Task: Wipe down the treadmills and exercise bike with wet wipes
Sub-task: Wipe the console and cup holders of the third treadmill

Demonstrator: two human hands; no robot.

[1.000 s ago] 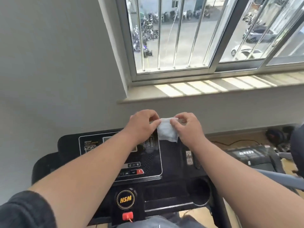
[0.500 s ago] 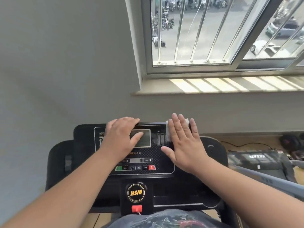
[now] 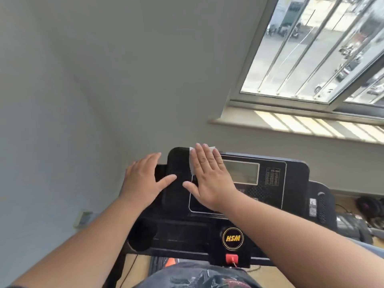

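1. The right hand lies flat, fingers straight and released, pressing a white wet wipe against the far left corner of the treadmill console — the wiping step looks to be in hand on this first machine.
2. The left hand rests open, fingers relaxed and grasping nothing, over the console's left edge.
3. The next move likely calls for a sweep to the right across the display screen and the button panel, with steady palm pressure.
4. The wipe sits right at the console's far rim — past it stands only the grey wall. To the right the panel lies open, and the red safety key sits near, well apart from the wipe.
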